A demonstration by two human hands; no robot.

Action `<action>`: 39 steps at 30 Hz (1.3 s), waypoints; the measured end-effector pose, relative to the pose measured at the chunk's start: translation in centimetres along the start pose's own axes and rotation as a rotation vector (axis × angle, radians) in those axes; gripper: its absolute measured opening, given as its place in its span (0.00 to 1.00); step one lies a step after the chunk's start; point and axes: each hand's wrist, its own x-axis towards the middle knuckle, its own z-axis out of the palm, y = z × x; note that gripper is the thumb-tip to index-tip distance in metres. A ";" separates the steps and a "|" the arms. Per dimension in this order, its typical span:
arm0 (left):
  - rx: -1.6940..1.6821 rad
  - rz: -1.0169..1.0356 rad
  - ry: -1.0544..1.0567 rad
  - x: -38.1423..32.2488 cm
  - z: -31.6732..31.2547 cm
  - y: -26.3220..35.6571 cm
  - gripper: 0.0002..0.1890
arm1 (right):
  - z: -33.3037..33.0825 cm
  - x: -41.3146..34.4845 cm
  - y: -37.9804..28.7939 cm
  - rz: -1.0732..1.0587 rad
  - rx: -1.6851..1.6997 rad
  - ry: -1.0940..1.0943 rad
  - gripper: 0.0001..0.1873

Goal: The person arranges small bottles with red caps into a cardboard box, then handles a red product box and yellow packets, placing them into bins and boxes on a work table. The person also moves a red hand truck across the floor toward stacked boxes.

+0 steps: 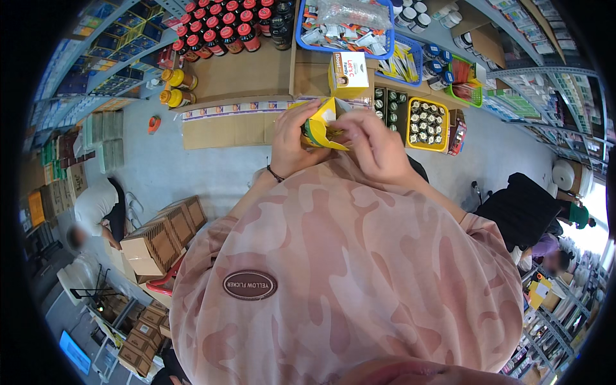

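My left hand (294, 139) is closed around a yellow cardboard box (320, 130) whose top flaps stand apart. The fingers of my right hand (373, 139) reach into the mouth of this box; what their tips touch inside is hidden. Just beyond my hands, a yellow and white carton (348, 74) stands on brown cardboard. A blue plastic basket (299, 36) full of small sachets is behind that carton.
Bottles with red caps (228, 32) stand at the back left, near yellow-capped bottles (179, 98). A yellow basket (447, 126) of small bottles is to the right. A person (98, 204) bends beside stacked cartons (159, 236); shelves line both sides.
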 end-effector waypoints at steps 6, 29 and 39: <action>-0.008 0.070 0.029 -0.5 0.2 -0.8 0.50 | -0.9 1.9 0.7 -0.066 -0.497 -0.208 0.11; -0.350 -0.094 0.066 -1.4 4.1 -0.8 0.56 | -1.0 0.0 2.9 -0.238 -0.362 -0.002 0.16; 0.117 -0.157 -0.334 3.4 6.9 4.3 0.48 | -7.0 -0.7 7.7 0.075 -0.079 -0.140 0.27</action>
